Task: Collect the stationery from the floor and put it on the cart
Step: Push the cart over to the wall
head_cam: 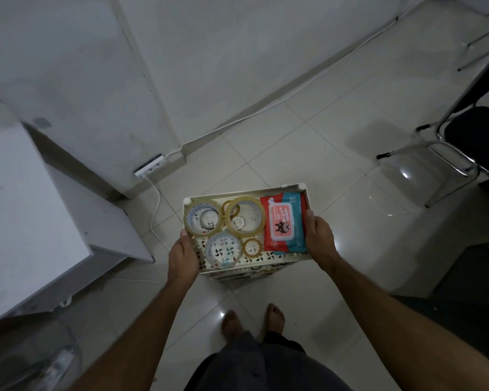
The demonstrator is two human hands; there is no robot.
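While both hands grip it, cream cart [291, 189], tape rolls [246, 214], wipes pack [284, 224]

- Dim room; glossy pale floor tiles [280, 131].
- Grey wall [68, 66], socket [149, 168] low, white cable [294, 88] along skirting.
- White table [20, 215] left; black chair [474, 136] right.

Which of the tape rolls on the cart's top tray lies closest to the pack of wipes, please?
The small roll at the tray's near edge: it sits right against the lower left corner of the wipes pack, much smaller than the big rolls beside it.
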